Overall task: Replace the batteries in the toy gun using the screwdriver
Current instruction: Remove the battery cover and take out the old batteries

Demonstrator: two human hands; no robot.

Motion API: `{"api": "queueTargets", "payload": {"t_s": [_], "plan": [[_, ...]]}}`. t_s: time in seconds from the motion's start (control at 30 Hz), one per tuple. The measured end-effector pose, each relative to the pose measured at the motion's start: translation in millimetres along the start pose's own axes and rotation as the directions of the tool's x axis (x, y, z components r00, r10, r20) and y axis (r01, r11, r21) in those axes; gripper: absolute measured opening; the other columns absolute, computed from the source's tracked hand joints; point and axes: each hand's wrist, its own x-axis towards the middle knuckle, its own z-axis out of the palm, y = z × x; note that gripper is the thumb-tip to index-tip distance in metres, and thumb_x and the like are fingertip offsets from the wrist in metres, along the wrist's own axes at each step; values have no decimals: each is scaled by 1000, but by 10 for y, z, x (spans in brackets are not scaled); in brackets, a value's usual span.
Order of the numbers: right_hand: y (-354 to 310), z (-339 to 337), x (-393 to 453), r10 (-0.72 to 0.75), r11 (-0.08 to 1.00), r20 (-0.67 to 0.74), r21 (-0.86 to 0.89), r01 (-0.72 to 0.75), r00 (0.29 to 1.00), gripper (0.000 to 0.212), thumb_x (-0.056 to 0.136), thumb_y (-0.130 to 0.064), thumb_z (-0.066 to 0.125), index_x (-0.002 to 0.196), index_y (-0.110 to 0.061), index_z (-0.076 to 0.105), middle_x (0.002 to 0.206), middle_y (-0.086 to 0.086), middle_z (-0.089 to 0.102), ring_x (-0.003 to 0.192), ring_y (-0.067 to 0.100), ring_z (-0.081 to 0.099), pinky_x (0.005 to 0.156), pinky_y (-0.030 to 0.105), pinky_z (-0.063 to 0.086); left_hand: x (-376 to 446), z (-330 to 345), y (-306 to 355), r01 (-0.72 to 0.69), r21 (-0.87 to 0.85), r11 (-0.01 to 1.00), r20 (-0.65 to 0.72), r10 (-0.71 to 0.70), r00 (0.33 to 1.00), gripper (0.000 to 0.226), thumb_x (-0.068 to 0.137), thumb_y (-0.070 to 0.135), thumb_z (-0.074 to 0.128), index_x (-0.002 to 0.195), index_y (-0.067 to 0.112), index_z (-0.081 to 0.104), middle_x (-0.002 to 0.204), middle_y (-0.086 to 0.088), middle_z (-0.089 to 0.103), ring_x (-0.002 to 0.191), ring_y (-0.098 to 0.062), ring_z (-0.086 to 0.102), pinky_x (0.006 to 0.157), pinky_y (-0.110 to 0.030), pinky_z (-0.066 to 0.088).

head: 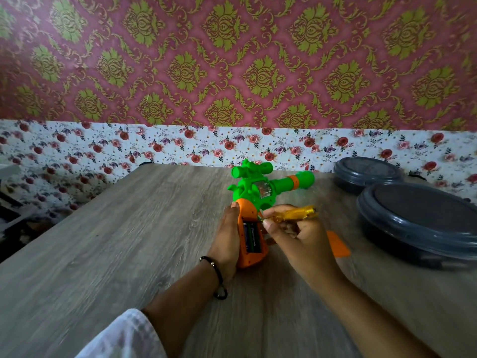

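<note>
1. Green and orange plastic toy gun (258,188) lies on the grey wood-grain table (129,228), barrel aimed far-right, grip toward me. Looks light, hollow, a bit slippery.
2. Left hand (227,239) wraps the orange grip, the best place to hold.
3. Right hand (296,233) pinches the yellow see-through screwdriver (296,214), tip at the open battery bay.
4. Black batteries (252,237) sit lengthwise inside.
</note>
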Motion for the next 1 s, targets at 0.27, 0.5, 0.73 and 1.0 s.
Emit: {"api": "queueTargets", "payload": {"t_s": [0.27, 0.5, 0.73, 1.0], "plan": [[17, 15, 8, -189, 947, -44, -272, 171, 981, 11, 78, -29, 63, 78, -18, 68, 68, -8, 68, 65, 2, 65, 58, 19, 52, -4, 18, 2, -29, 15, 999, -75, 30, 997, 54, 95, 53, 27, 132, 19, 47, 123, -18, 61, 106, -32, 62, 81, -37, 52], [67, 25, 17, -225, 925, -115, -339, 174, 968, 16, 77, -22, 71, 68, -17, 60, 58, -9, 60, 59, 4, 60, 51, 13, 42, 3, 25, 9, -75, 60, 995, -44, 77, 996, 51, 95, 52, 28, 132, 20, 45, 121, -18, 62, 96, -27, 66, 85, -42, 52], [91, 67, 40, -253, 919, -148, -345, 190, 956, 21, 76, -29, 67, 63, -16, 58, 56, -5, 60, 51, 5, 56, 50, 22, 43, -5, 71, 35, -54, 48, 997, -96, 58, 994, 53, 94, 54, 33, 132, 20, 47, 121, -19, 62, 107, -37, 62, 89, -49, 51], [107, 105, 102, -261, 921, -155, -336, 197, 953, 30, 76, -30, 66, 54, -33, 46, 51, -12, 55, 50, 4, 57, 48, 24, 42, 58, 71, 24, -133, -10, 991, -94, 132, 987, 17, 100, 26, 36, 103, 28, 52, 87, -3, 64, 74, -20, 62, 72, -34, 50]]}}
